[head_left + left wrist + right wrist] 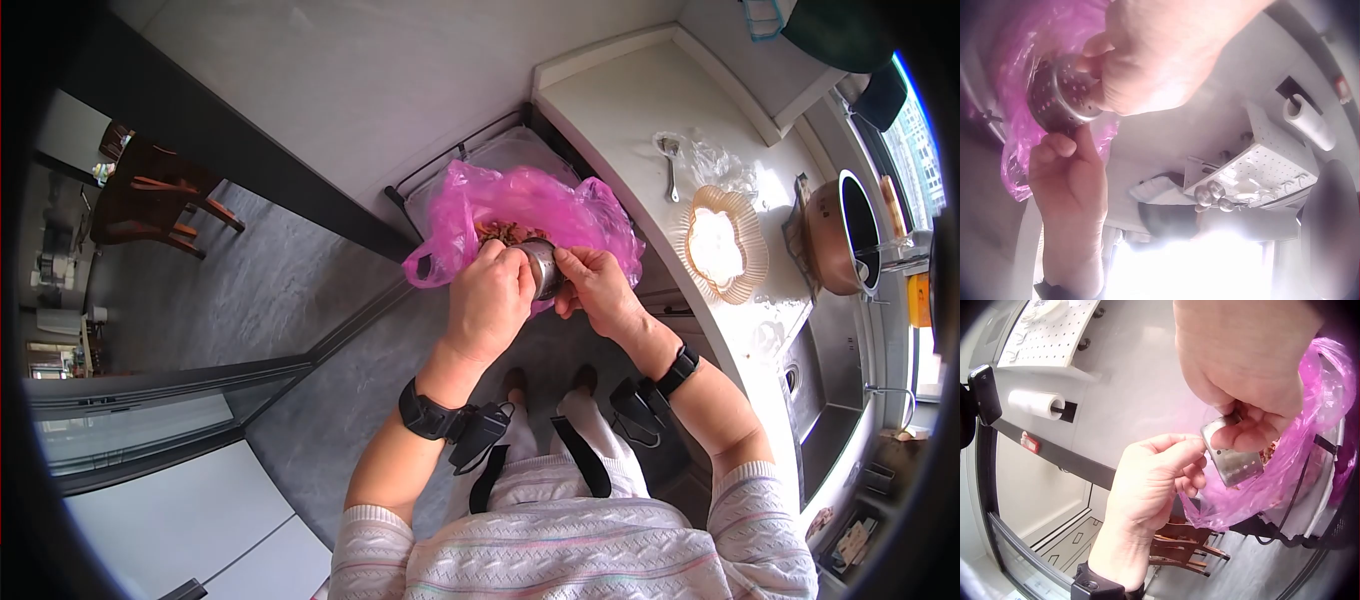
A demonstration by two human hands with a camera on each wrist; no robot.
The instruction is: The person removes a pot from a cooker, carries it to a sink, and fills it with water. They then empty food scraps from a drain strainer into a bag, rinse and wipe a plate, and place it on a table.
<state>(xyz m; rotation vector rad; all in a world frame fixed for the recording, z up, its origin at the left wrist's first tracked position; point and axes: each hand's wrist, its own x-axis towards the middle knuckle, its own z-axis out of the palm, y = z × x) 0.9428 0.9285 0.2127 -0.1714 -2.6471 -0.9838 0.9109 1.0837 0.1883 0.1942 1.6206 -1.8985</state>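
Both hands hold a metal sink strainer (543,268), a small cup with holes punched in its wall. It is tilted over a pink plastic bag (520,195) that lines a bin. My left hand (490,300) pinches the rim on one side between thumb and fingers. On the other side, my right hand (603,290) grips the rim, its thumb on the edge. The strainer's holes (1241,467) show plainly in the right wrist view. Brown food scraps (512,233) lie in the bag just beyond the strainer.
To the right runs a white counter (620,100) with a fluted dish (735,240), a fork (672,165), clear plastic wrap and a copper-coloured pot (840,235). A sink (825,370) lies nearer. A dark door frame (270,140) stands left, wooden chairs (160,195) beyond it.
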